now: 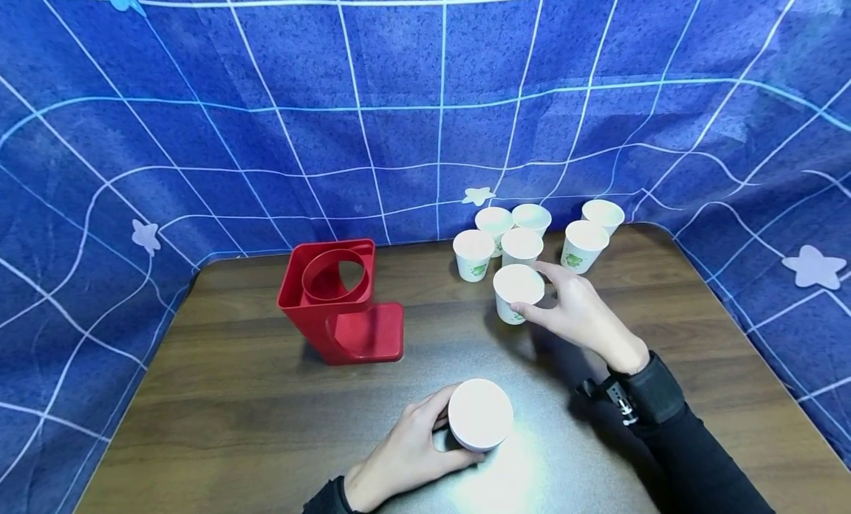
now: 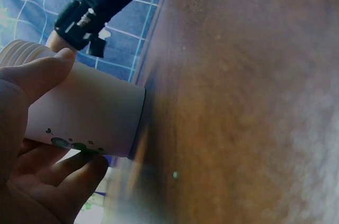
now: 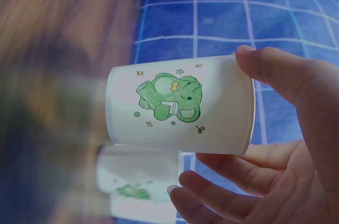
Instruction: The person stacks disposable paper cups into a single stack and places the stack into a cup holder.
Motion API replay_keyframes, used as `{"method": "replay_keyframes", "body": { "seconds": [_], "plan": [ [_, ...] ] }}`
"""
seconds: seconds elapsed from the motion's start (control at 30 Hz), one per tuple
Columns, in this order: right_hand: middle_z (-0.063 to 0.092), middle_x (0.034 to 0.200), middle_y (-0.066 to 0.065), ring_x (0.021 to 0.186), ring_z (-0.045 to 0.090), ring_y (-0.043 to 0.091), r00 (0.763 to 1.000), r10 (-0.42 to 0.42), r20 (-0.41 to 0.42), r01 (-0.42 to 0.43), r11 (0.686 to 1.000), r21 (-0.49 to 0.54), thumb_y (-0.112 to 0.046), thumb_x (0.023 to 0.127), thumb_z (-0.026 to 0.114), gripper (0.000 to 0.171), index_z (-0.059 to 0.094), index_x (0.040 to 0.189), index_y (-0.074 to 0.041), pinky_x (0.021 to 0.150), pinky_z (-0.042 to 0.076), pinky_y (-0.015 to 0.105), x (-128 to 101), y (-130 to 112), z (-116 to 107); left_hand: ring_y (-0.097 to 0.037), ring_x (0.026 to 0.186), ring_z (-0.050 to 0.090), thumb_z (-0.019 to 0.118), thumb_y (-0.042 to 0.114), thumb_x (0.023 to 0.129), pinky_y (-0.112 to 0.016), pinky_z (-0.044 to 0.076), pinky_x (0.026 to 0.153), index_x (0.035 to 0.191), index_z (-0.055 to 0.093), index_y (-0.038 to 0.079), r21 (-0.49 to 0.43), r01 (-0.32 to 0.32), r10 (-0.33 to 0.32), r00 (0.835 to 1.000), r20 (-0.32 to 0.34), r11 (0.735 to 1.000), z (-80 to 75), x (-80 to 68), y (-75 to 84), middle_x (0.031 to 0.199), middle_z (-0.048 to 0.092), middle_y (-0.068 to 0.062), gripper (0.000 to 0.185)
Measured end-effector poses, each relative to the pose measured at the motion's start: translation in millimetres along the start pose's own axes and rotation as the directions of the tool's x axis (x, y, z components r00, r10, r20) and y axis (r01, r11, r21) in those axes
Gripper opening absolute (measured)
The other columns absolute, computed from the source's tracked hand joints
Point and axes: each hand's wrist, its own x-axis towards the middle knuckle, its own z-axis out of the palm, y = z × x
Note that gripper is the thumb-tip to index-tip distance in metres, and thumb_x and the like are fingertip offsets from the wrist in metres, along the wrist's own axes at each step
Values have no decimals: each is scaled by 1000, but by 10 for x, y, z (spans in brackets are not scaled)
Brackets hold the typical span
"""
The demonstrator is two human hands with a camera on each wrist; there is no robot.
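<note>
My left hand [image 1: 444,434] grips a stack of white paper cups [image 1: 480,414] standing on the dark wooden table [image 1: 233,425] near the front. In the left wrist view the thumb and fingers of the left hand [image 2: 79,110] wrap the cup stack [image 2: 114,118], which has several ridged rims at its mouth. My right hand [image 1: 547,292] curls round a single paper cup [image 1: 517,289] at the front of a cluster. In the right wrist view the right hand [image 3: 212,126] holds this cup [image 3: 159,102], which has a green cartoon print, between thumb and fingers.
Several more upright white cups [image 1: 521,241] stand in a cluster at the table's back right; one shows blurred [image 3: 140,181] behind the held cup. A red cup holder [image 1: 335,300] with a round opening stands at left centre. A blue grid-patterned cloth [image 1: 425,93] hangs behind the table.
</note>
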Motion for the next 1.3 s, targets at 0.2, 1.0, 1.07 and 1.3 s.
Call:
{"method": "replay_keyframes", "body": {
  "seconds": [0.2,1.0,1.07,1.3],
  "plan": [
    [67,128,12,109,66,29,996,-89,-21,89,996,-3,-29,85,85,66,58,140,-2,90,57,49,-73,-222,-83,-11,122,65,89,35,81,-25,57,100,145,52,24,-1,-25,25,1000,-11,1000,6,-4,-12,138,64,5,75],
    [64,133,-4,116,63,10,964,-261,51,260,965,22,-33,82,88,69,57,142,-20,94,58,37,-459,-831,-381,-11,120,66,90,29,81,-25,57,99,145,52,24,1,-63,64,998,-9,998,10,11,-10,136,65,4,74],
    [64,135,-4,116,63,9,959,-274,65,273,962,23,-33,82,88,70,57,143,-19,94,58,35,-487,-855,-398,-11,120,66,90,29,81,-25,57,99,145,51,25,-6,-56,56,998,-5,998,9,9,-7,136,64,4,75],
    [65,133,-6,115,63,9,941,-323,103,320,947,40,-37,82,88,70,57,142,-18,94,58,35,-545,-929,-433,-14,117,68,90,28,81,-25,58,98,144,52,23,8,-83,83,997,-8,997,12,9,-16,131,67,1,74]
  ]
}}
